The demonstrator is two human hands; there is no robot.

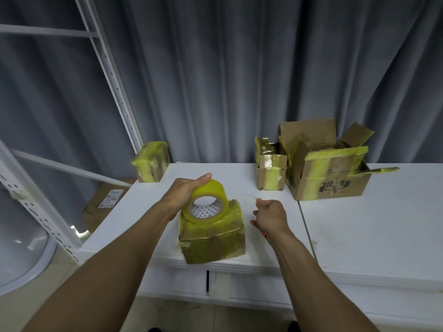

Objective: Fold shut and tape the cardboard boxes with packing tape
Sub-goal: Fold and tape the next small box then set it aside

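Behind taped box (211,245), open box (335,185) (flaps up)

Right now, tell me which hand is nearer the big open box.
Right. The right hand sits front-left of the big open box; the left hand is farther left, holding the tape roll.

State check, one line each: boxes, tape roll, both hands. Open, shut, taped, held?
near box: shut, wrapped in yellow tape.
tape roll: on edge atop near box, gripped by left hand.
left hand: grips the tape roll.
right hand: fingers curled beside near box; contents unclear.
small rear box: top flaps up, not sealed.
large rear box: open, flaps up.
far-left box: shut, taped.
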